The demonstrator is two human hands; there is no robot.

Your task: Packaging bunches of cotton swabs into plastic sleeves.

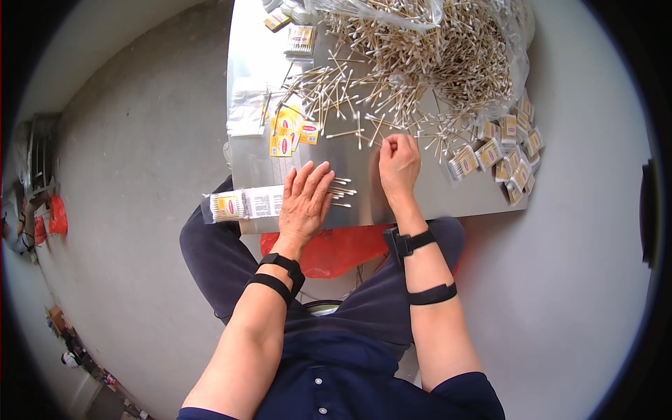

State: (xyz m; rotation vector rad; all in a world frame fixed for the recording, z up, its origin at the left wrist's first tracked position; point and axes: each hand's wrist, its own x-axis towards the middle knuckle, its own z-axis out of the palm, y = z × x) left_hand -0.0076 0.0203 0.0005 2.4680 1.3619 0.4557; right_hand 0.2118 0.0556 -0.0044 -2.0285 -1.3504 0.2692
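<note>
My left hand [304, 206] lies flat, palm down, with its fingers stretched over several loose cotton swabs [341, 191] whose white tips stick out to its right. Under its left side is a clear plastic bag [266, 201] with white printing. A filled pack of swabs with a yellow card [228, 206] lies at the bag's left end. My right hand [400, 166] is closed in a pinch at the near edge of the scattered swabs [378, 120]. Whatever its fingertips grip is too small to make out.
A big heap of cotton swabs [434, 52] in clear plastic fills the table's far side. Yellow cards [283, 143] and empty bags [246, 115] lie left. Filled packs [514, 150] crowd the right edge; another pack [300, 40] sits far left. A red bag [329, 252] hangs below the metal tabletop [448, 199].
</note>
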